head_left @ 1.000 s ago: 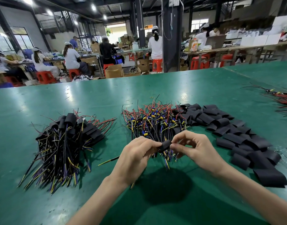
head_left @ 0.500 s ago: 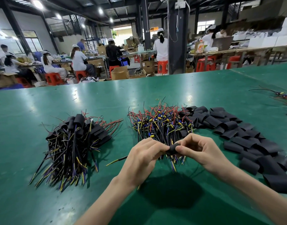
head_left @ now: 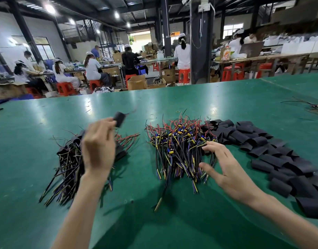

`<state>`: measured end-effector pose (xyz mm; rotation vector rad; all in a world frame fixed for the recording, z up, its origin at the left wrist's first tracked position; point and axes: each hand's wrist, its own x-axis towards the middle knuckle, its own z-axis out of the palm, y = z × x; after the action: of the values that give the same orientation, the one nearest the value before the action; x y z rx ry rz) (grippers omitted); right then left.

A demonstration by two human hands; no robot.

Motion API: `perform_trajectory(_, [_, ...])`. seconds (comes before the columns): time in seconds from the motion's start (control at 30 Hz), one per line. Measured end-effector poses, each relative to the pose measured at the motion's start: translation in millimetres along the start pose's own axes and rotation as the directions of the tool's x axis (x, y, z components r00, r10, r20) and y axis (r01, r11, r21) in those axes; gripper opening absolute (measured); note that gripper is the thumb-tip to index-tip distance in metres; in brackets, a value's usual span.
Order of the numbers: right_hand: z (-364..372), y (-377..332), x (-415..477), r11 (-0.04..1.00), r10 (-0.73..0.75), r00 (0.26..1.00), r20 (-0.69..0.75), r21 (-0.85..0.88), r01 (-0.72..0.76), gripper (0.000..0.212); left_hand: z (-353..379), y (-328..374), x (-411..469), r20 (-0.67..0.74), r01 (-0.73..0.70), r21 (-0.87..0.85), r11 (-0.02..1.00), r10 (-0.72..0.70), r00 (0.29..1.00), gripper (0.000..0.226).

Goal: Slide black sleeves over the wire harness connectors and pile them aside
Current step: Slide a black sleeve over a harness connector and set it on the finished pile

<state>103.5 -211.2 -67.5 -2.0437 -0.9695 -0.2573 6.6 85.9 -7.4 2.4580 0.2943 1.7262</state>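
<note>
On the green tabletop [head_left: 208, 97] I counted three heaps, side by side. At the left lay the heap of finished harnesses [head_left: 68, 164], their connector ends covered in black. In the middle was the heap of bare harnesses [head_left: 178, 146], with red, black and yellow wires and small blue and yellow parts. At the right was the heap of black sleeves [head_left: 262, 146], touching the middle heap at its far corner and curving toward the near edge. The pieces in each heap were too many and too tangled for me to count. A small bunch of loose wires [head_left: 316, 106] lay well apart, at the right edge.

Two hands were over the tabletop. The left hand [head_left: 98, 148] was raised above the left heap with its fingers curled. At its fingertips was one sleeved harness [head_left: 119, 119], with a thin wire coming out of the far end. It was blurred, but the fingers seemed to pinch it. The right hand [head_left: 224, 168] was spread wide, fingers and thumb apart, and it held nothing. It was at the right side of the middle heap; whether the fingertips touched the wires I could not tell.

Beyond the tabletop stood one open cardboard box [head_left: 136, 82]; what was inside it I could not see. Several workers [head_left: 92, 67] sat on red stools [head_left: 64, 88] farther back.
</note>
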Motion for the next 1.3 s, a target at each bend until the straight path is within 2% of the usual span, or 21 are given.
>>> perform_trajectory(0.1, [2.3,1.7,-1.5,0.995,-0.02,0.999,0.041,-0.092,0.024,0.039,-7.7,-36.9,1.3,0.008,0.296,0.167,0.941,-0.301,0.954,0.022])
perform_trajectory(0.17, [5.4,1.8,-3.8,0.987,-0.055,0.996,0.067,-0.146,0.064,0.039,-7.2,-52.7,-4.0,0.094,0.403,0.251,0.88,-0.437,0.895,0.033])
perform_trajectory(0.23, [7.9,1.8,-5.1,0.977,-0.087,0.992,0.095,-0.185,0.103,0.039,-4.8,-61.6,-10.3,0.161,0.452,0.305,0.838,-0.514,0.843,0.042])
perform_trajectory(0.4, [8.2,4.4,-4.2,0.969,-0.092,0.991,0.1,-0.218,0.112,0.037,0.3,-65.1,-13.8,0.202,0.433,0.379,0.818,-0.53,0.824,0.042])
perform_trajectory(0.63, [6.8,15.7,-1.7,0.961,-0.016,0.997,0.074,-0.275,0.036,0.032,7.9,-73.7,-23.1,0.3,0.377,0.507,0.775,-0.569,0.766,0.062])
perform_trajectory(0.8, [4.8,19.6,0.2,0.957,0.038,0.998,0.052,-0.288,-0.022,0.028,10.6,-76.6,-24.7,0.316,0.372,0.528,0.764,-0.583,0.749,0.062])
perform_trajectory(0.9, [2.5,20.8,1.9,0.954,0.066,0.998,0.024,-0.296,-0.056,0.026,11.6,-73.6,-23.8,0.297,0.385,0.503,0.774,-0.573,0.764,0.06])
perform_trajectory(1.0, [3.0,18.6,2.6,0.958,0.05,0.997,0.065,-0.285,-0.03,0.027,11.5,-56.2,-20.4,0.134,0.428,0.441,0.789,-0.53,0.838,0.051])
perform_trajectory(1.07, [7.5,15.3,1.6,0.955,0.014,0.989,0.15,-0.294,0.031,0.031,14.5,-33.5,-17.9,0.027,0.375,0.386,0.843,-0.417,0.908,0.039])
perform_trajectory(1.1, [10.7,13.5,0.7,0.951,0.0,0.981,0.192,-0.304,0.059,0.033,17.8,-18.8,-18.7,0.03,0.305,0.339,0.89,-0.335,0.942,0.031])
perform_trajectory(1.17, [16.9,11.9,0.0,0.942,-0.016,0.975,0.222,-0.324,0.089,0.033,28.9,13.8,-27.3,0.158,0.146,0.174,0.974,-0.174,0.972,0.019])
perform_trajectory(1.2, [18.0,12.1,0.5,0.937,-0.018,0.979,0.203,-0.337,0.087,0.032,35.0,30.0,-35.3,0.265,0.095,0.089,0.991,-0.116,0.957,0.017])
perform_trajectory(1.3, [11.7,19.7,5.6,0.9,0.003,1.0,0.026,-0.435,0.008,0.026,52.9,64.8,-63.6,0.589,0.016,0.011,1.0,-0.019,0.808,0.031])
